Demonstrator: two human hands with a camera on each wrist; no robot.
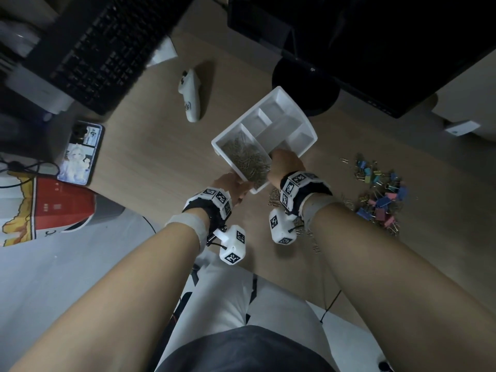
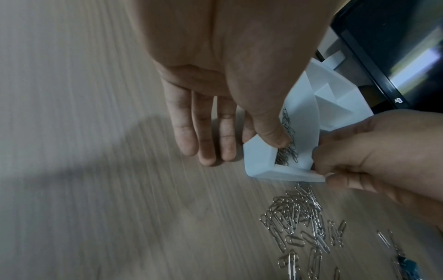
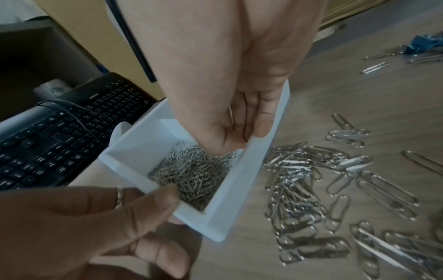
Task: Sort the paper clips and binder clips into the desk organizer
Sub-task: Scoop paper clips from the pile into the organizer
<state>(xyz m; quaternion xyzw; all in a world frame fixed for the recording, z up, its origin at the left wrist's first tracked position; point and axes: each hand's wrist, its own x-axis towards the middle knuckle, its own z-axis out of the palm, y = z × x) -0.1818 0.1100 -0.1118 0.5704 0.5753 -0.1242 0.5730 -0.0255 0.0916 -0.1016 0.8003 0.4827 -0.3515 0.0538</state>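
Head view showed my two hands at the white desk organizer (image 1: 264, 135), which was tipped up off the wooden desk (image 1: 150, 162). My left hand (image 1: 230, 183) held its near corner, with my thumb (image 3: 165, 197) on the rim and my other fingers underneath, seen in the right wrist view. My right hand (image 1: 285, 165) gripped the long side wall, with my thumb (image 3: 215, 140) inside the big compartment and my fingers (image 3: 262, 121) curled over the outside.

That big compartment was full of silver paper clips (image 3: 194, 174). The smaller compartments (image 1: 279, 116) looked bare, as far as I could see.

More loose paper clips (image 2: 302, 216) lay on the desk just beside the organizer, near my right wrist. A pile of colored binder clips (image 1: 381, 194) sat further to my right, well apart from the organizer.

A black keyboard (image 1: 104, 52) leaned at the far left. A white controller (image 1: 190, 98) lay between the keyboard and the organizer. A phone (image 1: 80, 154) lay near the left edge. A dark monitor (image 1: 375, 36) stood behind the organizer.
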